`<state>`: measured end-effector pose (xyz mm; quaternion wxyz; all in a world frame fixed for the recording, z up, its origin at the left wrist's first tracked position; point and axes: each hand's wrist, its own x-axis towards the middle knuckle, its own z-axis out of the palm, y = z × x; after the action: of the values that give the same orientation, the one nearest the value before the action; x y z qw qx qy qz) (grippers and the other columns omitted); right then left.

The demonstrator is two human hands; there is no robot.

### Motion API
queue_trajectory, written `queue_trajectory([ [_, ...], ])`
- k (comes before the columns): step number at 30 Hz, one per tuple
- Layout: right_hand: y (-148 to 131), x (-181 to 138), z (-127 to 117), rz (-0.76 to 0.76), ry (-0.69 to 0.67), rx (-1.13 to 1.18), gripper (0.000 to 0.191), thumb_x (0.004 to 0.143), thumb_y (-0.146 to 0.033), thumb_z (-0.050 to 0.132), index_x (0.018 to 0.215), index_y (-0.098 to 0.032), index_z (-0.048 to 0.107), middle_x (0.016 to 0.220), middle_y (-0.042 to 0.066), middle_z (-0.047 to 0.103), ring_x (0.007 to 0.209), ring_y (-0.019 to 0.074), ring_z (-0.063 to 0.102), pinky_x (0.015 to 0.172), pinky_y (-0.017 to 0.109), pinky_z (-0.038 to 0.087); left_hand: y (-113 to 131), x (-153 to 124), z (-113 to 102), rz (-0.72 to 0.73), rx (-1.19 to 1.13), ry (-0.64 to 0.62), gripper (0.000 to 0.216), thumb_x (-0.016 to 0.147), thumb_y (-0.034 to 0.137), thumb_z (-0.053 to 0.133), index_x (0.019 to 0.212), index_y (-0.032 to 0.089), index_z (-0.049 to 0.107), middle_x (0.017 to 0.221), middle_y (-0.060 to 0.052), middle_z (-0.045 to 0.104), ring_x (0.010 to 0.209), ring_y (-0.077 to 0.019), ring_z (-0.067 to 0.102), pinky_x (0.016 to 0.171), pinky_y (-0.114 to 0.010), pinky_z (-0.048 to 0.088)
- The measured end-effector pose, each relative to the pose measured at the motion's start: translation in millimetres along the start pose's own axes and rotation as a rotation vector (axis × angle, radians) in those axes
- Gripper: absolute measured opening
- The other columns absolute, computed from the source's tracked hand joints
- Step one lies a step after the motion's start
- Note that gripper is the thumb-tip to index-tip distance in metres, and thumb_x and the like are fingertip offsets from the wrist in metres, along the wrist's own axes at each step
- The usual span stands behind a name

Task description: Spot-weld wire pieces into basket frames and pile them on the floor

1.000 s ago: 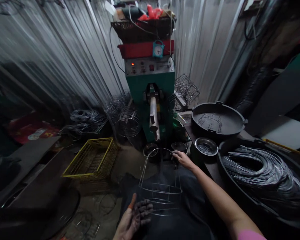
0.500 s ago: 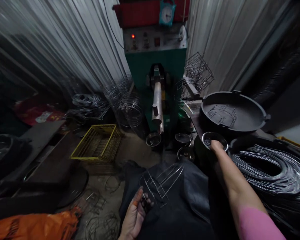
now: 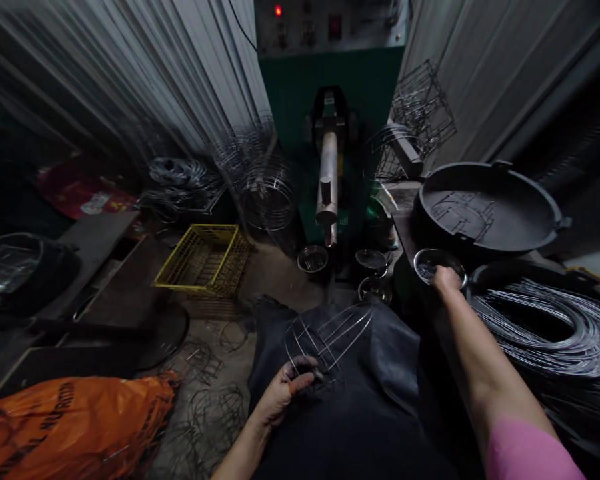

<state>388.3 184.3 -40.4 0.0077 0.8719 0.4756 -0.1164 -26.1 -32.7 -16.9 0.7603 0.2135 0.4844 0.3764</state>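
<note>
My left hand (image 3: 286,393) is closed round the near end of a wire frame (image 3: 330,337) that lies tilted on the dark cloth over my lap (image 3: 350,413). My right hand (image 3: 446,279) reaches forward into a small metal bowl (image 3: 433,264) on the right-hand bench. Its fingers curl down inside the bowl, and what they hold, if anything, is hidden. Straight ahead stands a green machine (image 3: 333,100) with a steel arm (image 3: 327,180) pointing towards me.
A big black pan (image 3: 485,207) with wire pieces sits behind the bowl. A tub of coiled wire (image 3: 550,323) is at right. Three small bowls (image 3: 313,257) stand under the machine. A yellow wire basket (image 3: 205,259), wire rings (image 3: 265,193) and an orange bag (image 3: 70,427) lie at left.
My right hand left the top of the wire frame and went right to the small bowl. The frame tipped over onto my lap and my left hand closed on it. The view dropped lower.
</note>
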Motion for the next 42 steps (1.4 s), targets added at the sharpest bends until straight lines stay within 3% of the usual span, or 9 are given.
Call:
queue_trajectory([
  [5,-29,-52,-12,-0.216,0.152,0.325,0.029,0.082,-0.023,0.044,0.103,-0.012,0.06,0.1,0.012,0.061,0.093,0.0207,0.056,0.078,0.028,0.042,10,17,0,0.152,-0.212,-0.014,0.032,0.064,0.021,0.07,0.09,0.019,0.053,0.07,-0.001,0.064,0.066,-0.0139,0.06,0.063,-0.025,0.046],
  [9,-74,-126,-9,-0.54,-0.082,0.895,0.025,0.073,-0.037,0.054,0.076,-0.015,0.065,0.075,0.006,0.064,0.072,0.0177,0.058,0.064,0.025,0.043,21,39,14,0.244,-0.349,-0.021,0.038,0.06,0.015,0.071,0.091,0.02,0.05,0.076,0.0,0.064,0.073,-0.0144,0.061,0.067,-0.026,0.047],
  [11,-98,-155,-7,-0.644,-0.21,0.971,0.027,0.07,-0.041,0.057,0.067,-0.015,0.063,0.064,0.003,0.061,0.061,0.0149,0.054,0.055,0.024,0.04,23,45,23,0.286,-0.371,-0.046,0.039,0.06,0.014,0.071,0.093,0.02,0.05,0.078,0.0,0.064,0.074,-0.0139,0.061,0.068,-0.026,0.047],
  [14,-125,-179,-6,-0.665,-0.32,1.009,0.033,0.068,-0.046,0.058,0.06,-0.015,0.057,0.05,-0.002,0.048,0.046,0.0094,0.043,0.043,0.021,0.032,18,48,33,0.341,-0.373,-0.072,0.041,0.062,0.016,0.07,0.098,0.021,0.05,0.078,0.001,0.063,0.071,-0.0135,0.06,0.065,-0.027,0.047],
  [20,-144,-192,-13,-0.649,-0.445,1.165,0.036,0.069,-0.051,0.056,0.061,-0.015,0.052,0.049,-0.005,0.042,0.042,0.007,0.037,0.041,0.02,0.028,6,42,34,0.383,-0.374,-0.104,0.029,0.063,0.016,0.07,0.087,0.02,0.053,0.077,0.002,0.061,0.076,-0.0147,0.06,0.066,-0.029,0.049],
  [26,-145,-197,-6,-0.657,-0.419,1.229,0.036,0.069,-0.05,0.058,0.06,-0.015,0.051,0.049,-0.005,0.042,0.043,0.0067,0.036,0.042,0.02,0.027,8,38,33,0.393,-0.275,-0.126,0.023,0.067,0.023,0.067,0.081,0.017,0.051,0.073,0.0,0.062,0.069,-0.0146,0.059,0.058,-0.029,0.051],
  [37,-153,-183,0,-0.484,-0.549,1.455,0.039,0.065,-0.052,0.062,0.059,-0.016,0.047,0.05,-0.005,0.041,0.043,0.0064,0.035,0.041,0.02,0.029,23,51,40,0.356,-0.298,-0.07,0.031,0.064,0.025,0.07,0.083,0.018,0.047,0.066,0.0,0.061,0.062,-0.0148,0.058,0.051,-0.026,0.048],
  [42,-157,-174,-6,-0.45,-0.534,1.479,0.042,0.065,-0.057,0.059,0.061,-0.016,0.05,0.05,-0.003,0.044,0.042,0.0073,0.036,0.039,0.02,0.028,31,60,43,0.334,-0.307,-0.059,0.035,0.061,0.027,0.072,0.085,0.019,0.047,0.067,0.0,0.061,0.063,-0.0157,0.059,0.051,-0.026,0.047],
])
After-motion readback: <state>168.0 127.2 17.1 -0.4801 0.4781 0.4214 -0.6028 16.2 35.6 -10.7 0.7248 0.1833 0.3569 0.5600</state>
